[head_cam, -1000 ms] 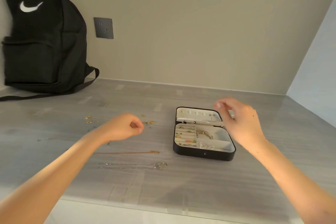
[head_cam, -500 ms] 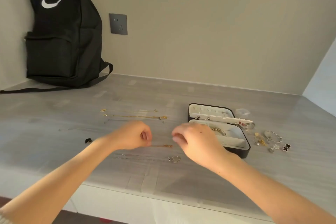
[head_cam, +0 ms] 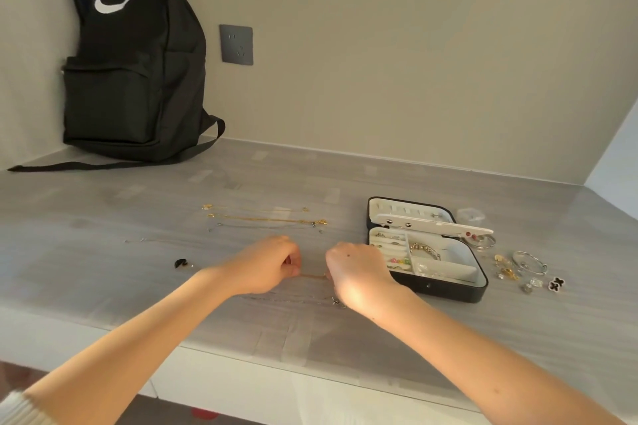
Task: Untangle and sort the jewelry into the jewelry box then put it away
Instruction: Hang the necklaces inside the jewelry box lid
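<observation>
**Hands holding a fine gold chain beside an open jewelry box**

View looking down from the person's head. Both hands hover low over a grey surface (head_cam: 103,235), near its front edge and about midway along it. The left hand (head_cam: 266,264) is curled into a loose fist. The right hand (head_cam: 359,272) has its fingers bent downward. A thin gold chain (head_cam: 312,275) runs in a short, nearly straight line between them. Each hand appears to pinch one end of it, though the fingertips are hidden behind the knuckles. The chain's long axis runs left to right, parallel to the front edge.

The jewelry box (head_cam: 442,290) stands open just to the right of the right hand. Its lid (head_cam: 411,214) is tipped back toward the rear edge. Its pale compartments are partly filled with small pieces and a beaded bracelet (head_cam: 425,249). The right hand is the nearer one to the box and almost reaches its left wall. Carrying the chain over would therefore likely take only a short sideways move to the right, with the left hand's end following or let go.

A silver chain (head_cam: 293,300) lies closer to the front edge, below the hands. More chains (head_cam: 266,219) lie in rows farther back. Bangles (head_cam: 530,262) and small loose pieces sit to the right of the box. A black backpack (head_cam: 131,62) leans in the far left corner.
</observation>
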The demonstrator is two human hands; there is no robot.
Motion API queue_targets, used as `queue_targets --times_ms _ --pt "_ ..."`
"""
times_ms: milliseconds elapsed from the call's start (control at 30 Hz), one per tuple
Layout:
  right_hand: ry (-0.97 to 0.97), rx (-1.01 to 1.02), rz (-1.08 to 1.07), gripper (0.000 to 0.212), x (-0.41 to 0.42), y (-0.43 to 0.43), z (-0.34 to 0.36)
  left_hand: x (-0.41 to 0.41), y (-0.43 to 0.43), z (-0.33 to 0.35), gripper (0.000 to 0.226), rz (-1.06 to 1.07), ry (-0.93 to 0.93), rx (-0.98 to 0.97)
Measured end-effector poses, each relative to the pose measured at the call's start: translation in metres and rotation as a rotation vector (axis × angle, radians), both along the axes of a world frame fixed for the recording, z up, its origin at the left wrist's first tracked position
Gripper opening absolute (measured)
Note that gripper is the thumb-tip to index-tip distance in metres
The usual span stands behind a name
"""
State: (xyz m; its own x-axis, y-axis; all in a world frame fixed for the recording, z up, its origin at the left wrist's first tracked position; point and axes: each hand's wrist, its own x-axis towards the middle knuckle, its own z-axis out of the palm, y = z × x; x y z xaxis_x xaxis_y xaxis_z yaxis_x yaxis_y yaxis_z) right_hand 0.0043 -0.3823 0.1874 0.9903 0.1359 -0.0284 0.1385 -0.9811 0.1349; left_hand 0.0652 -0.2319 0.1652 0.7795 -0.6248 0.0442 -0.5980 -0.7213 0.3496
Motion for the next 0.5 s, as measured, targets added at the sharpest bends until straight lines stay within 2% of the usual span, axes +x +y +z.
queue_targets --times_ms 100,200,367,433,500 --pt "-0.057 0.271 -0.032 0.018 0.000 -0.005 0.005 0.001 0.005 0.002 0.005 0.039 0.101 -0.136" --pt "-0.091 0.618 -0.053 0.011 0.001 -0.011 0.017 0.001 0.010 0.006 0.020 0.047 0.253 -0.306" --pt "0.035 1.231 -0.080 0.021 0.006 -0.011 0.032 -0.007 0.011 0.016 0.017 0.095 0.409 -0.515" --pt "0.116 1.386 -0.076 0.019 0.007 -0.010 0.038 -0.009 0.010 0.020 0.015 0.093 0.455 -0.578" --pt "0.138 1.445 -0.074 0.018 0.007 -0.009 0.042 -0.013 0.009 0.024 0.022 0.079 0.554 -0.702"
